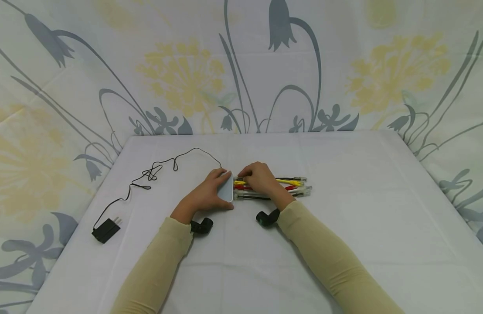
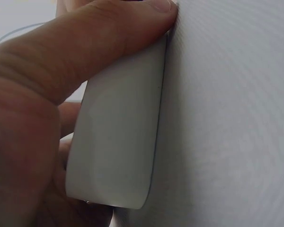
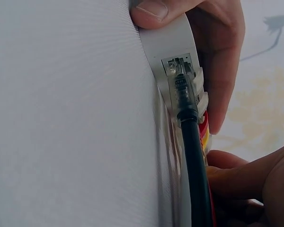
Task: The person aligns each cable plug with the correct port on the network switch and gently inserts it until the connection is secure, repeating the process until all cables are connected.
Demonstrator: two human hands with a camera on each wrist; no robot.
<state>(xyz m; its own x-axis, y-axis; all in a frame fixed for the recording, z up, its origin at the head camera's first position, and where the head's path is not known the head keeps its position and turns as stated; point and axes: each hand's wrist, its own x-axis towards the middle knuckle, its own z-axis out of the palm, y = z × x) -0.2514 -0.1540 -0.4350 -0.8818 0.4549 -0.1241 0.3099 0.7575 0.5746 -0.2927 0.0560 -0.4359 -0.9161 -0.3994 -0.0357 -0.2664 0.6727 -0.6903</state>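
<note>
My left hand [image 1: 204, 196] grips a small white network switch [image 1: 226, 190] on the table, thumb at its near end and fingers at the far end. Several short network cables [image 1: 294, 188] in black, yellow, red and white extend rightward from its port side. In the right wrist view, a clear plug [image 3: 182, 87] with a black cable [image 3: 195, 161] sits in the nearest port. Curled over the cables close beside the switch, my right hand [image 1: 262, 179] pinches one of them near the far ports; its fingertips are partly hidden behind the bundle in the right wrist view.
A thin black power cord [image 1: 150, 174] runs in loose tangles from the switch's far end to a black power adapter [image 1: 106, 230] at the left, prongs up. The white-covered table [image 1: 363, 196] meets a flowered cloth [image 1: 249, 65] at the back and sides.
</note>
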